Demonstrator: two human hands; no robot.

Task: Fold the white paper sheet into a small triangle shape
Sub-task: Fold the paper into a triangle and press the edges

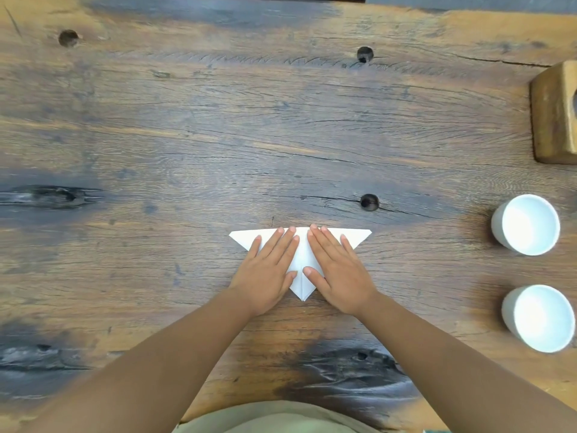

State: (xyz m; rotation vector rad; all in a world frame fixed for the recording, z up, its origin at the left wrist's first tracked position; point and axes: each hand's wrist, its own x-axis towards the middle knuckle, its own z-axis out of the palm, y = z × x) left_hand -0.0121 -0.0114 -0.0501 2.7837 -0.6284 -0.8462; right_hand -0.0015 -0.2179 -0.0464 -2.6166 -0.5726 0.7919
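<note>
Both hands are pressing flat, fingers together and outstretched, on the white paper sheet [301,260], lying as a triangle on the wooden table [187,135]. The left hand [268,270] and right hand [337,270] are flanking its centre crease; folding it in half along that crease probably comes next.

Left hand [269,270] and right hand [337,270], laid flat, hide most of the folded white paper [302,260]. Wooden block [552,114], upper right of the frame, is cut off by the right edge.
</note>
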